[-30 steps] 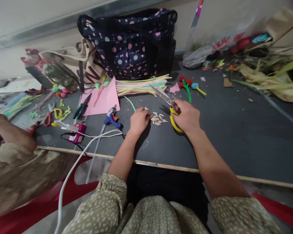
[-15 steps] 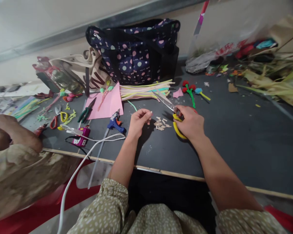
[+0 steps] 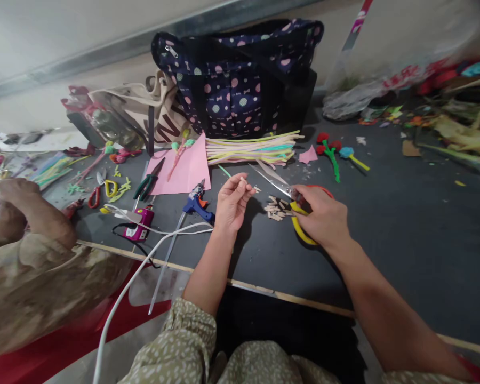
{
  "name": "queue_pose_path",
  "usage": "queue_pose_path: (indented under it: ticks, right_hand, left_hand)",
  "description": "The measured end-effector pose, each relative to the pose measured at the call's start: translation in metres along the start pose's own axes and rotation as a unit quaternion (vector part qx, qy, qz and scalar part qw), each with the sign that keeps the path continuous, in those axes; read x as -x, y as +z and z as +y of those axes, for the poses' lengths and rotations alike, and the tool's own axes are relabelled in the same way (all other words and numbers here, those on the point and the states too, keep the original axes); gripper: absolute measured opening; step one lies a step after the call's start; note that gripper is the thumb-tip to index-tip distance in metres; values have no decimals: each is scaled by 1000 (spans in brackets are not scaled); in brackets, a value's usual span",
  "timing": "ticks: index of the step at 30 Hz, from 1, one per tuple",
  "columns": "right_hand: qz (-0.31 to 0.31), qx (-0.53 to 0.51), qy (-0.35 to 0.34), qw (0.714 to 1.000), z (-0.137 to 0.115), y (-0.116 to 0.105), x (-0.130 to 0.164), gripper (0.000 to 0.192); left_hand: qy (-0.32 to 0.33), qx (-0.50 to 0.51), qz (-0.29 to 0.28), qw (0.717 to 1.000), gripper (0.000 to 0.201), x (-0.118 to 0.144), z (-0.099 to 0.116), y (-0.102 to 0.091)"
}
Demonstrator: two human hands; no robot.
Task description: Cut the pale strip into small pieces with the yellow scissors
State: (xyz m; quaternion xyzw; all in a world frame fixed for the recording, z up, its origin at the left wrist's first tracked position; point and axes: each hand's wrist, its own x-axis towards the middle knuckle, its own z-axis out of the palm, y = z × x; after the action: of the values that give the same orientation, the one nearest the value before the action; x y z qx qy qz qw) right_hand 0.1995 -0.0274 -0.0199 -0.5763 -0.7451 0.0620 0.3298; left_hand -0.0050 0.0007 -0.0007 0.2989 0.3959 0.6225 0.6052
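Observation:
My right hand (image 3: 324, 216) grips scissors (image 3: 282, 189) with yellow and red handles, blades open and pointing up-left above the dark table (image 3: 404, 229). My left hand (image 3: 232, 200) is raised a little off the table, fingertips pinching a small pale strip piece. Between the hands lies a small pile of cut pale pieces (image 3: 277, 208). Behind them is a bundle of pale yellow, pink and green strips (image 3: 250, 149).
A blue glue gun (image 3: 198, 202), pink paper (image 3: 182, 168), green pliers (image 3: 149, 184), a purple device (image 3: 140, 230) with white cable, and a polka-dot bag (image 3: 240, 80) are about. Pipe-cleaner flowers (image 3: 336, 152) lie at right. Another person's arm (image 3: 28, 224) rests at left.
My left hand has lifted from the pile with a small piece pinched in its fingertips. The view has shifted, and the right hand keeps hold of the scissors.

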Motion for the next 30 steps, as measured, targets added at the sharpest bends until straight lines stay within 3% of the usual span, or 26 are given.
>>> queue_pose_path:
  ticks: [15, 21, 30]
  right_hand:
    - [0, 47, -71, 996, -6, 2, 2, 37]
    - [22, 77, -111, 991, -6, 4, 3, 38]
    - [40, 138, -129, 981, -2, 1, 2, 37]
  left_hand:
    - [35, -49, 6, 998, 20, 5, 2, 2]
    - [51, -2, -7, 999, 17, 8, 2, 3]
    - [71, 2, 38, 997, 21, 6, 2, 3]
